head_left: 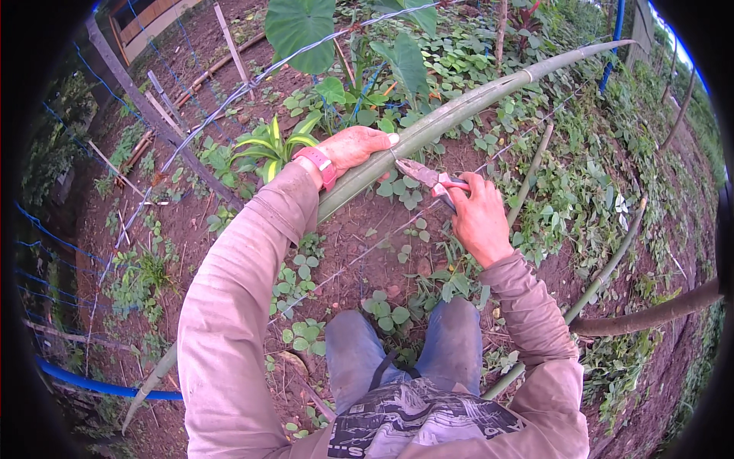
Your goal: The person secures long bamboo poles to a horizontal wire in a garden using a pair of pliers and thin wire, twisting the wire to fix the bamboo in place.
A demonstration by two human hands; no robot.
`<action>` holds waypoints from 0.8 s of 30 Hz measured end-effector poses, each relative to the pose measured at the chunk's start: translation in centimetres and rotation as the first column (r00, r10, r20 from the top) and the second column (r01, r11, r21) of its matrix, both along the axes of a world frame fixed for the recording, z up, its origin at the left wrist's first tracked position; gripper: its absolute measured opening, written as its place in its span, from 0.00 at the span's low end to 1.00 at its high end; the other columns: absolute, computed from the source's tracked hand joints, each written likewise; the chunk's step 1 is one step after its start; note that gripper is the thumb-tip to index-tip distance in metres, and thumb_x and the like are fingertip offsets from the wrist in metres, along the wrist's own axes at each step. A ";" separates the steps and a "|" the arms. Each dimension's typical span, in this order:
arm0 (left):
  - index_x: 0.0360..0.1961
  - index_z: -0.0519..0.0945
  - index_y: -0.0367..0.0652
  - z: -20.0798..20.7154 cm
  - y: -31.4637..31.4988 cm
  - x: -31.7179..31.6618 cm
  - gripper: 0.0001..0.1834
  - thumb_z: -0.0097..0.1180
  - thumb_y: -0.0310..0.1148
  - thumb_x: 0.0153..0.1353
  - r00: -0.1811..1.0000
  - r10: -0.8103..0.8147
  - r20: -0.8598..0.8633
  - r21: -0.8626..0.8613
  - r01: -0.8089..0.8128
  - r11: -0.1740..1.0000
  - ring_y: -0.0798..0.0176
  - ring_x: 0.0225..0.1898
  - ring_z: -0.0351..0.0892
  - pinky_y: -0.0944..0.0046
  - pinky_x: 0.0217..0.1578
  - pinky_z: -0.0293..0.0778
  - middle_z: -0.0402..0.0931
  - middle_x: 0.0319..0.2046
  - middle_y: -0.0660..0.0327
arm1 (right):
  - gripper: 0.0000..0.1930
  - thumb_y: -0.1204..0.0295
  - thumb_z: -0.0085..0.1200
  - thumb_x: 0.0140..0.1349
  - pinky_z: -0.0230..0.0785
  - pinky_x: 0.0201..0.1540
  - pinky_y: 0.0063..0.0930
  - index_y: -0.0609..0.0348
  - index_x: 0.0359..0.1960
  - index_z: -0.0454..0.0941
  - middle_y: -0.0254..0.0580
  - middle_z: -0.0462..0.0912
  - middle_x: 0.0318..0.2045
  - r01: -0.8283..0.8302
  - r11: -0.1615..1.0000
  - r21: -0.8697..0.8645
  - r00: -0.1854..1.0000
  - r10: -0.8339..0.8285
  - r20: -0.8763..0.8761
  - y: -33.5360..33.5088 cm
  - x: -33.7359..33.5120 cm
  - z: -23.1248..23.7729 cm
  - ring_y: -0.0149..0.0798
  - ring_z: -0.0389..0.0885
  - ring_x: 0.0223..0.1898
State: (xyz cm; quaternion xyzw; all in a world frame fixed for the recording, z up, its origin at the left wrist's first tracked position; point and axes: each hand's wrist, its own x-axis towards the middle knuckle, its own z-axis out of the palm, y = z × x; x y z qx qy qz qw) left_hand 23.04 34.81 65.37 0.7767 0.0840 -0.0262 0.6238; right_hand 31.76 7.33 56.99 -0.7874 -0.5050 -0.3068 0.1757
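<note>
- Pliers [419, 173] gripped in right hand [480, 218], tips perhaps on thin wire [394, 154] beside green pole [466, 111].
- Left hand [353, 149] clasped over the pole, mid-view.
- Shirt [420, 417] shows printed lettering, partly hidden.

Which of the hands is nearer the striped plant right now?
Left. The left hand grips the pole just right of the striped plant; the right hand, holding the pliers, is farther off, across the pole.
</note>
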 end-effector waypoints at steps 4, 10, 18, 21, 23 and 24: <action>0.50 0.81 0.40 0.1 -0.4 0.1 0.23 0.56 0.49 0.69 1.000 0.024 -0.004 0.061 -0.023 0.998 0.67 0.29 0.84 0.65 0.33 0.80 0.83 0.32 0.60 | 0.18 0.73 0.61 0.54 0.71 0.49 0.45 0.57 0.48 0.79 0.50 0.73 0.52 -0.090 0.992 0.092 0.960 0.111 -0.257 0.5 0.1 -1.2 0.53 0.76 0.47; 0.50 0.82 0.41 0.1 -0.5 0.2 0.22 0.56 0.50 0.69 1.000 0.016 -0.001 0.092 -0.016 0.996 0.67 0.29 0.83 0.66 0.32 0.78 0.83 0.31 0.61 | 0.18 0.74 0.61 0.55 0.72 0.51 0.45 0.59 0.50 0.79 0.53 0.73 0.53 -0.140 0.977 0.159 0.849 0.201 -0.489 1.1 -0.2 -2.1 0.55 0.77 0.48; 0.48 0.83 0.41 -0.1 -0.3 0.3 0.21 0.57 0.49 0.69 1.000 0.025 -0.009 0.072 -0.024 0.997 0.68 0.29 0.83 0.66 0.32 0.78 0.83 0.31 0.62 | 0.22 0.75 0.61 0.54 0.67 0.55 0.47 0.60 0.53 0.77 0.53 0.71 0.56 -0.140 0.983 0.120 0.921 0.174 -0.349 0.6 -0.8 -1.4 0.56 0.73 0.53; 0.48 0.82 0.40 0.4 -0.7 0.2 0.21 0.57 0.48 0.69 1.000 0.015 -0.001 0.086 -0.015 0.996 0.68 0.28 0.83 0.66 0.32 0.78 0.83 0.31 0.62 | 0.23 0.76 0.61 0.52 0.66 0.56 0.47 0.60 0.54 0.77 0.53 0.71 0.56 -0.134 0.986 0.102 0.921 0.162 -0.354 0.0 -0.9 -1.3 0.56 0.72 0.55; 0.48 0.82 0.40 0.4 -0.9 0.3 0.21 0.57 0.48 0.69 0.999 0.036 0.007 0.058 -0.036 0.998 0.68 0.28 0.83 0.67 0.32 0.78 0.83 0.31 0.62 | 0.25 0.76 0.61 0.50 0.64 0.58 0.48 0.59 0.54 0.77 0.52 0.71 0.56 -0.114 0.987 0.114 0.945 0.143 -0.293 -0.7 -0.7 -1.8 0.56 0.71 0.56; 0.48 0.82 0.40 0.4 -1.0 0.3 0.21 0.57 0.48 0.69 0.999 0.035 0.008 0.056 -0.035 0.998 0.68 0.28 0.83 0.67 0.32 0.78 0.83 0.31 0.62 | 0.25 0.76 0.61 0.50 0.64 0.58 0.48 0.59 0.54 0.77 0.52 0.71 0.56 -0.113 0.987 0.111 0.946 0.141 -0.291 -1.0 -0.7 -1.8 0.56 0.71 0.56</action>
